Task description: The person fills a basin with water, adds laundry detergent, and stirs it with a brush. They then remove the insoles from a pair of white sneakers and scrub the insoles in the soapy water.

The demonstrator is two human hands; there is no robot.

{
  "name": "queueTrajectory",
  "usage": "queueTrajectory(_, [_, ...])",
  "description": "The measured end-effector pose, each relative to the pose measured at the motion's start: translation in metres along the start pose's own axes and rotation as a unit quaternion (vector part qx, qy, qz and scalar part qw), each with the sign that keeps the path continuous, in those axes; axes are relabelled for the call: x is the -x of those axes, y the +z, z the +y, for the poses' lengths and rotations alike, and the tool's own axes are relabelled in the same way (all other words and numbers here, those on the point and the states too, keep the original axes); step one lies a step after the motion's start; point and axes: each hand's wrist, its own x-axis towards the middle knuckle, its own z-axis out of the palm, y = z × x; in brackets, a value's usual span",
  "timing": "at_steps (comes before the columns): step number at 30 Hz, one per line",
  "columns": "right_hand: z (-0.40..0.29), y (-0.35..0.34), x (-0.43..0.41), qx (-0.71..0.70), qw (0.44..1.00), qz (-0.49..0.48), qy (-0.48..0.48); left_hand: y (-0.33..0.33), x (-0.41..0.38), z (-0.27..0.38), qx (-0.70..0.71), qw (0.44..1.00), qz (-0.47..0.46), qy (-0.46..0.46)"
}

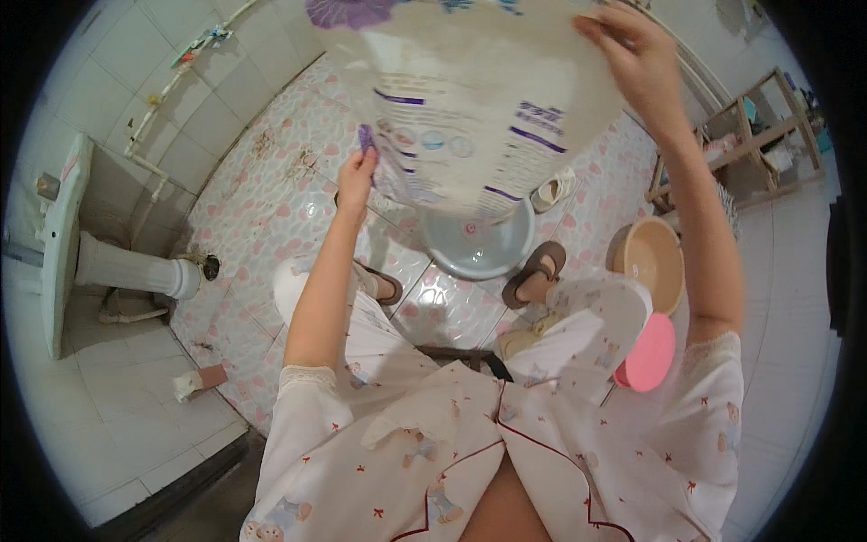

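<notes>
A large white plastic bag (467, 115) with purple print, small round pictures and a purple flower is held up in front of me, slightly blurred. My left hand (357, 176) pinches its lower left edge. High on the opposite side, my right hand (633, 57) grips the upper right corner. Below the bag, a grey-blue plastic basin (474, 254) stands on the floor between my feet; the bag hides its far part. Whether anything is inside the bag cannot be seen.
Behind the basin lies a pale shoe (554, 190). To the right are a tan basin (653, 264), a pink round plastic item (649, 356) and a wooden rack (752, 146) with items. A pedestal sink (135, 267) is at left. Pink-patterned tiles (237, 278) cover the floor.
</notes>
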Motion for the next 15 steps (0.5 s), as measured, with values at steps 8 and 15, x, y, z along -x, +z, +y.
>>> queueTrajectory(8, [0.024,0.102,0.110,-0.093,0.960,0.033,0.260,-0.087,0.021,-0.006,-0.239,0.954,0.147,0.108])
queueTrajectory(15, [0.072,0.232,0.244,-0.169,0.850,0.078,0.492,-0.119,0.015,0.032,-0.474,0.821,0.137,0.286])
